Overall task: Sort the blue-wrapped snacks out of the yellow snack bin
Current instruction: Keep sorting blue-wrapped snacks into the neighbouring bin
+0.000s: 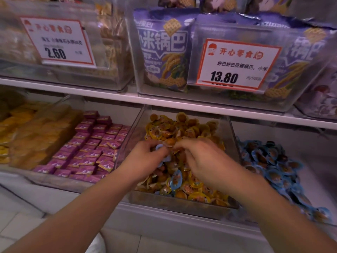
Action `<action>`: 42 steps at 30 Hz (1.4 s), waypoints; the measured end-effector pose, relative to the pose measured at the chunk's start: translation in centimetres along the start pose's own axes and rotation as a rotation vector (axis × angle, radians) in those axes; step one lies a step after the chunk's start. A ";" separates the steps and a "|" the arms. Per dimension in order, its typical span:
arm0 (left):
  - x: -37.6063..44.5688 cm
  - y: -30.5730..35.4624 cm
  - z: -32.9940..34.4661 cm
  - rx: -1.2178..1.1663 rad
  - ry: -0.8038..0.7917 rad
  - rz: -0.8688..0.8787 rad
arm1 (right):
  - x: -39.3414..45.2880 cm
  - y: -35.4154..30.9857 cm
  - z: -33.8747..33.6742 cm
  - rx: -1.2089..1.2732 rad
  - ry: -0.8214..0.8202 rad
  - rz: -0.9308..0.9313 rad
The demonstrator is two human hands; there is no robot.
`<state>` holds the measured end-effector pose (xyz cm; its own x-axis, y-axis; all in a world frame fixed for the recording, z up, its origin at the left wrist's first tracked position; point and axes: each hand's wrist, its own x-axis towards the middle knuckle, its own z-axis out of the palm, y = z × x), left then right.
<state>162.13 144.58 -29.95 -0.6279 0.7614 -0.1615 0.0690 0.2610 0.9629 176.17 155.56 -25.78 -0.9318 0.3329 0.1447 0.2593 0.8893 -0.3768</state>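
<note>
A clear bin (180, 205) on the lower shelf is heaped with yellow-wrapped round snacks (198, 128). Both hands are inside it. My left hand (145, 159) grips several blue-wrapped snacks (159, 148), their blue edges showing between its curled fingers. My right hand (204, 159) reaches in beside it with its fingers curled down into the pile at the blue pieces; what it pinches is hidden. Another blue-wrapped snack (176, 178) lies loose among the yellow ones near the bin's front.
To the right is a heap of blue-wrapped snacks (271, 167). To the left stand purple boxes (93, 147) and orange packs (36, 132). The upper shelf (109, 96) holds clear bins with price cards (237, 64) and purple bags.
</note>
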 end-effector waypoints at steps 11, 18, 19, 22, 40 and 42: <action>-0.4 0.3 -0.1 -0.025 0.125 0.226 | 0.1 0.1 3.7 -0.110 -0.046 0.006; -0.7 1.1 0.4 -0.063 0.129 0.259 | -0.4 0.8 1.7 0.541 0.308 0.286; -0.8 1.2 0.8 -0.088 0.134 0.253 | -0.4 0.7 1.3 0.654 0.405 0.311; -1.6 1.4 2.9 -0.259 0.098 0.183 | -0.2 0.0 0.8 0.869 0.586 0.436; -3.4 2.6 6.6 0.743 0.315 0.796 | -0.8 -2.1 -0.4 1.887 0.312 0.690; -3.5 2.5 6.8 0.845 0.252 0.788 | -1.1 -1.7 -0.3 1.691 0.378 0.653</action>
<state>169.76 146.63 -28.46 -0.3113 0.7743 0.5510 0.9370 0.1535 0.3137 176.82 153.80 -25.07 -0.6395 0.7077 -0.3003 -0.2104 -0.5368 -0.8171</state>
